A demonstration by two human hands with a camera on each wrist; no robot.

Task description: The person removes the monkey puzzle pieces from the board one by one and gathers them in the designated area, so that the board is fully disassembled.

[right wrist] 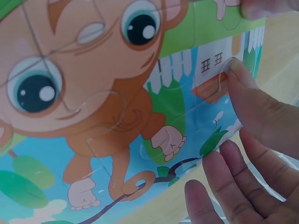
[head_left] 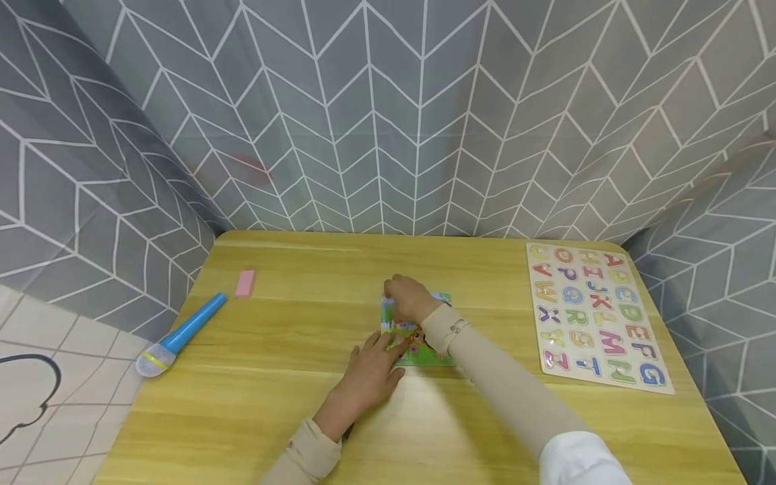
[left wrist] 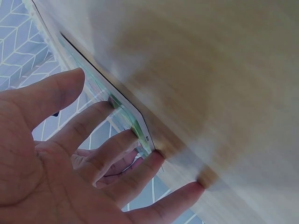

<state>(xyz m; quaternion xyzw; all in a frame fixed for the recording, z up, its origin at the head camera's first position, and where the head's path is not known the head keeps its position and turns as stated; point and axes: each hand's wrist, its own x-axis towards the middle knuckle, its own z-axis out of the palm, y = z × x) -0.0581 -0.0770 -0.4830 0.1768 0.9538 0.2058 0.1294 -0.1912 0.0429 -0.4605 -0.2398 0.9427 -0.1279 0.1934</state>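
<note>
- Right sleeve (head_left: 509, 384), closest to the camera, slants over the right part of the puzzle (head_left: 426, 356), which lies on the table (head_left: 303, 289).
- Right hand (head_left: 409, 298) is at the puzzle's far left corner, thumb on the printed face and curled fingers at the edge; it appears to pinch the puzzle there.
- Left hand (head_left: 370, 377) grips nothing; its fingers spread at the puzzle's near left corner, some touching the puzzle and one resting on the table.
- Cut lines cross the printed monkey (right wrist: 107, 116); whether every piece sits flush is too fine to tell.
- Bracing the near left corner lightly should stop the puzzle sliding under the right hand.
- Thumb pressure is best straight down beside a cut line; prying up the far left edge could bow the puzzle and loosen pieces.
- Well apart are the alphabet board (head_left: 597, 316), right of the puzzle, and the pink block (head_left: 245, 283) and toy microphone (head_left: 182, 337), left of it.
</note>
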